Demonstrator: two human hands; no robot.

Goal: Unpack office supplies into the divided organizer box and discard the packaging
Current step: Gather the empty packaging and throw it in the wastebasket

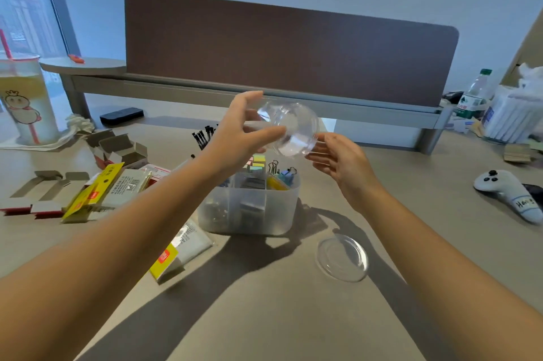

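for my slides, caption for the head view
Left hand holds clear tub above organizer box.

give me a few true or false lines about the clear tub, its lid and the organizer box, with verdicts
1. The left hand holds the clear tub in the air above the organizer box. True.
2. The clear lid is still on the tub. False: it lies flat on the desk, to the right of and nearer than the box.
3. The right hand is closed around the tub. False: it is open beside the tub, fingers spread.
4. Binder clips sit in the box's far right compartment. True.
5. The box is empty. False: several compartments hold supplies.
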